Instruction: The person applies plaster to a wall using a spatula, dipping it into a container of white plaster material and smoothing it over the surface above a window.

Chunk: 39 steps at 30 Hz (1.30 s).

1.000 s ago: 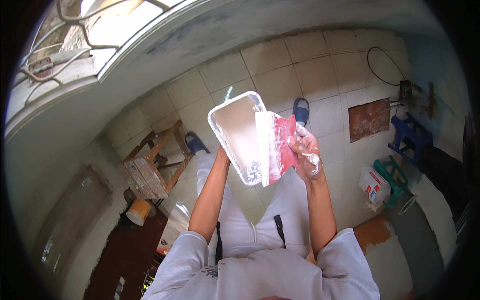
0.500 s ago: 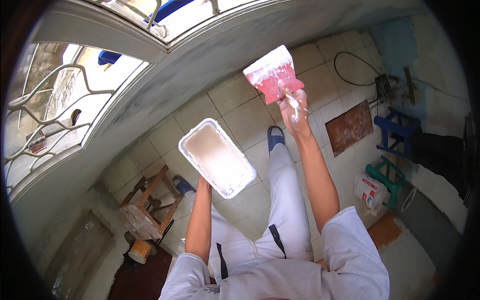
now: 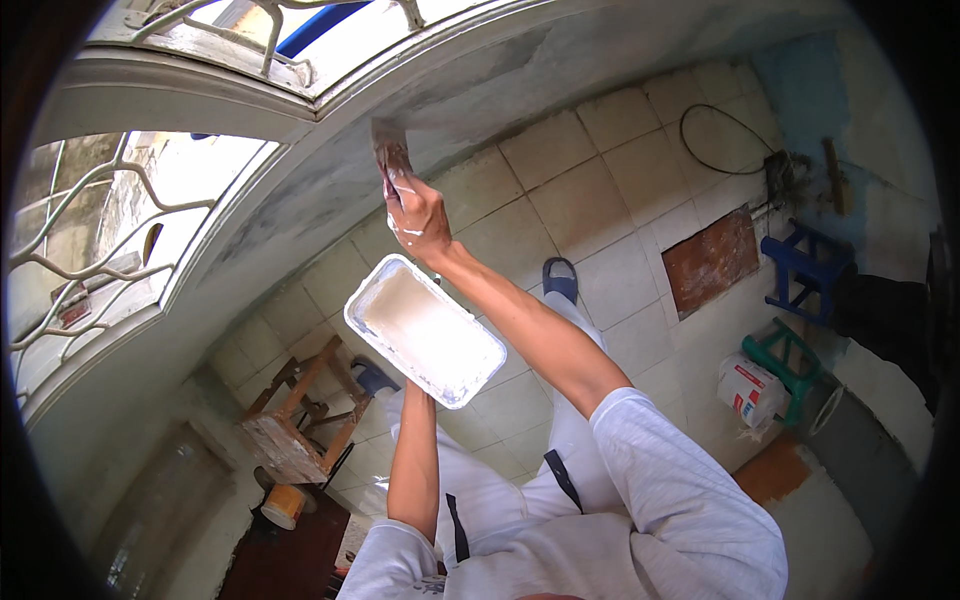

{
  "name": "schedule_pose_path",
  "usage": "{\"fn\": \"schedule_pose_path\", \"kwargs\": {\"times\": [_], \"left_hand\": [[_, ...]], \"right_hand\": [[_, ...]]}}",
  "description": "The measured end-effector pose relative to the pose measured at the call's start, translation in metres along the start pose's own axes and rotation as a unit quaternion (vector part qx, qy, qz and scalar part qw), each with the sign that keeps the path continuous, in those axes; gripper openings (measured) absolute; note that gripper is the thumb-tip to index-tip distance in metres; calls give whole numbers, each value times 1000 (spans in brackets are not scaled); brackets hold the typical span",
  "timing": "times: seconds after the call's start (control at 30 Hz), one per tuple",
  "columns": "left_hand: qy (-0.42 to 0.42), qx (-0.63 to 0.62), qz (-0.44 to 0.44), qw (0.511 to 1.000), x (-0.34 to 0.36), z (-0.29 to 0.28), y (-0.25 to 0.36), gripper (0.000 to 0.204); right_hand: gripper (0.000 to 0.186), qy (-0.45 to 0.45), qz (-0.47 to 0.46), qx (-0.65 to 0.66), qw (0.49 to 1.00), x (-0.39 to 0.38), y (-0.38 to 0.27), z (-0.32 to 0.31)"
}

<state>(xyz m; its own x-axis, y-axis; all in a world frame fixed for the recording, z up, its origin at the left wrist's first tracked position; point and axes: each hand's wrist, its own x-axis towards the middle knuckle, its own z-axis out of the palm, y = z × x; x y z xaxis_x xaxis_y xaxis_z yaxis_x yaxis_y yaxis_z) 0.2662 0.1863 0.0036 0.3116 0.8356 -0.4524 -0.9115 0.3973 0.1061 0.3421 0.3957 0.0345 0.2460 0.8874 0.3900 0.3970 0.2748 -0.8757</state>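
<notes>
My right hand (image 3: 420, 225), smeared with white paste, is closed around the handle of a wide putty knife (image 3: 393, 157). The blade meets the grey-white wall (image 3: 450, 95) below the window sill. Just nearer to me, my left hand (image 3: 416, 392) holds a white rectangular tub (image 3: 357, 312) from underneath, its fingers hidden by the tub. Smooth white paste lies inside, and dried paste crusts the rim.
A paint-spotted wooden stool (image 3: 290, 440) stands at left near a small orange-yellow container (image 3: 283, 505). At right are a blue stool (image 3: 800, 268), a green stool (image 3: 785, 360) and a white bucket (image 3: 748, 388). Curved grilles (image 3: 120, 255) cover the window. Tiles (image 3: 570, 205) pave the floor.
My right hand has swung left with the putty knife, from above the floor to the wall, turning the blade. The tub has shifted slightly left and toward me.
</notes>
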Motion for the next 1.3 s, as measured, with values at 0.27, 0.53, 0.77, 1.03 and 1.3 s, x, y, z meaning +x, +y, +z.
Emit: {"fn": "schedule_pose_path", "kwargs": {"times": [0.27, 0.53, 0.77, 1.03, 1.3], "left_hand": [[21, 31, 30, 999, -23, -25, 17, 70], [79, -46, 15, 996, -35, 7, 15, 59], [132, -13, 15, 991, -53, 5, 36, 58], [108, 6, 32, 994, -63, -1, 53, 59], [72, 14, 4, 997, -52, 5, 41, 60]], "right_hand": [[20, 112, 117, -98, 982, 61, 29, -108], [12, 146, 26, -85, 985, 104, 16, -52], [9, -58, -49, -17, 997, -15, 8, 1], [24, 142, 154, -122, 970, 67, 30, -124], [18, 147, 56, -160, 974, 141, 30, -142]]}}
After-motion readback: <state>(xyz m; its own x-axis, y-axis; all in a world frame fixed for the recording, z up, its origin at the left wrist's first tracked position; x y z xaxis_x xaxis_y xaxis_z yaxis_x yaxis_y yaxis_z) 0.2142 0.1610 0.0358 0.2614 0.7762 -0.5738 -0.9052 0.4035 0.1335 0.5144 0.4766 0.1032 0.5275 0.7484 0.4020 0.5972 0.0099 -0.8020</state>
